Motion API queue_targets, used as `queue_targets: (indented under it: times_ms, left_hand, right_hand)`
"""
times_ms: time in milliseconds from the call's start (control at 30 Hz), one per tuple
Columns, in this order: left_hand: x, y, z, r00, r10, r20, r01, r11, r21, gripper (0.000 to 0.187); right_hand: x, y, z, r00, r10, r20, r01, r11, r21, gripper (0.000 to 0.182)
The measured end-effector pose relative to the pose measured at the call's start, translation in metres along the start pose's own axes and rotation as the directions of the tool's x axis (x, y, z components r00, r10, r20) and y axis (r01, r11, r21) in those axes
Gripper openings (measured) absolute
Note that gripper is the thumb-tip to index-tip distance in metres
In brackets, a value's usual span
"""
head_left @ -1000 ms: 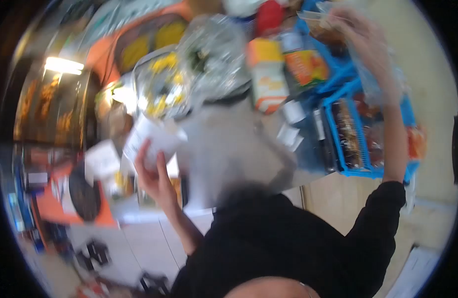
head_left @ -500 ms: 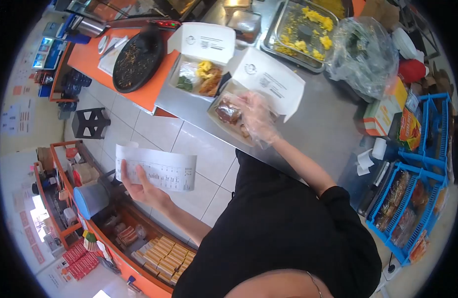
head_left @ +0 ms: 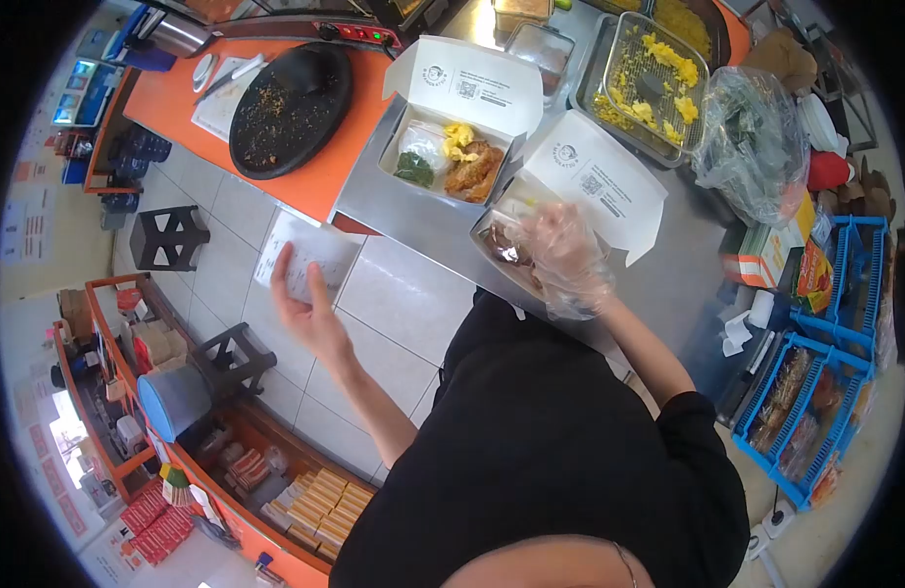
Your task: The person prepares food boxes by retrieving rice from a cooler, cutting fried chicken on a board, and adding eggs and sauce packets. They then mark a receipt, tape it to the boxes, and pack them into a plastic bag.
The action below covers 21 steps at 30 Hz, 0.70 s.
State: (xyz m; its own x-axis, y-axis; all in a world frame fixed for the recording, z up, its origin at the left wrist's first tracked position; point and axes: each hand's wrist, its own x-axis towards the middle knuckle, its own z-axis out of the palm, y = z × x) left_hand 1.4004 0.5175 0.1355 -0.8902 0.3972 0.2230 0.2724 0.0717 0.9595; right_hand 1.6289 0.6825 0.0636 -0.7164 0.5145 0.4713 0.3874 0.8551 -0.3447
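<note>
My left hand (head_left: 320,331) holds a printed paper receipt (head_left: 337,257) out over the floor, its thumb and fingers closed on it. My right hand (head_left: 565,253), in a clear plastic glove, reaches into an open white takeaway box (head_left: 609,186). Its fingertips are hidden, so what they grip cannot be made out. Beside them in that box lies a packet of dark sauce (head_left: 508,245). Left of it stands another open takeaway box (head_left: 472,83) with a fried piece of food (head_left: 475,173), yellow crumbly food (head_left: 458,137), a green bundle (head_left: 414,169) and a clear wrapped portion.
A metal tray (head_left: 658,88) with yellow bits stands at the back of the steel counter (head_left: 403,216). Right of it lies a plastic bag of greens (head_left: 752,132). A black round pan (head_left: 291,113) rests on the orange counter. Blue baskets (head_left: 805,412) hold packets at far right.
My left hand has risen and moved right, tilting the receipt away so its print shows less. My right hand stays in the same box, fingers now deeper. The view has shifted.
</note>
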Motion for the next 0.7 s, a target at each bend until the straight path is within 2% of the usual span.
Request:
queue_targets:
  times_ms: [33, 67, 100, 167, 233, 300, 333, 433, 500, 567, 633, 667, 700]
  left_hand:
    - [0.004, -0.007, 0.006, 1.000, -0.002, 0.005, 0.002, 1.000, -0.002, 0.034]
    - [0.006, -0.015, 0.015, 0.987, 0.079, 0.141, -0.112, 0.965, 0.238, 0.036]
    - [0.008, -0.022, 0.027, 0.950, 0.124, 0.287, -0.247, 0.862, 0.443, 0.038]
    - [-0.001, -0.031, 0.066, 0.825, 0.136, 0.549, -0.355, 0.880, 0.316, 0.047]
    - [-0.011, -0.043, 0.105, 0.696, 0.216, 0.685, -0.468, 0.860, 0.204, 0.057]
    - [-0.015, -0.057, 0.132, 0.653, 0.150, 0.743, -0.451, 0.864, 0.222, 0.068]
    - [-0.015, -0.060, 0.136, 0.646, 0.154, 0.747, -0.454, 0.865, 0.215, 0.068]
    - [-0.017, -0.069, 0.146, 0.585, 0.245, 0.773, -0.501, 0.859, 0.107, 0.071]
    - [-0.022, -0.078, 0.148, 0.562, 0.269, 0.782, -0.589, 0.794, 0.150, 0.073]
    - [-0.018, -0.081, 0.147, 0.545, 0.248, 0.801, -0.572, 0.808, 0.139, 0.066]
    - [-0.012, -0.081, 0.140, 0.606, 0.296, 0.738, -0.515, 0.853, 0.081, 0.056]
    - [-0.007, -0.074, 0.134, 0.653, 0.281, 0.704, -0.425, 0.905, 0.033, 0.048]
    - [0.001, -0.069, 0.127, 0.683, 0.269, 0.679, -0.429, 0.900, 0.075, 0.048]
  right_hand:
    - [0.001, -0.003, -0.004, 0.997, -0.071, 0.044, 0.078, 0.973, -0.216, 0.017]
    - [0.000, -0.002, -0.001, 0.997, -0.066, 0.043, 0.074, 0.972, -0.221, 0.017]
    - [-0.003, 0.001, 0.004, 0.994, -0.075, 0.085, 0.090, 0.978, -0.188, 0.017]
    - [-0.006, 0.006, 0.009, 0.987, -0.088, 0.132, 0.108, 0.982, -0.157, 0.018]
    - [-0.008, 0.008, 0.013, 0.996, -0.075, 0.044, 0.082, 0.980, -0.182, 0.021]
    - [-0.014, 0.007, 0.014, 0.995, -0.097, 0.000, 0.096, 0.984, -0.149, 0.021]
    - [-0.018, 0.005, 0.013, 0.991, -0.124, -0.042, 0.118, 0.986, -0.119, 0.022]
    - [-0.028, 0.002, 0.012, 0.983, -0.181, -0.024, 0.179, 0.983, -0.046, 0.022]
    - [-0.027, -0.001, 0.006, 0.976, -0.216, -0.027, 0.216, 0.976, 0.004, 0.022]
    - [-0.027, -0.007, 0.006, 0.967, -0.251, -0.035, 0.252, 0.966, 0.063, 0.021]
    - [-0.027, -0.016, 0.012, 0.999, 0.003, 0.043, -0.013, 0.970, 0.243, 0.019]
    - [-0.027, -0.021, 0.012, 0.999, 0.008, 0.044, -0.018, 0.970, 0.241, 0.019]
    - [-0.026, -0.026, 0.012, 0.952, 0.290, 0.096, -0.302, 0.847, 0.437, 0.019]
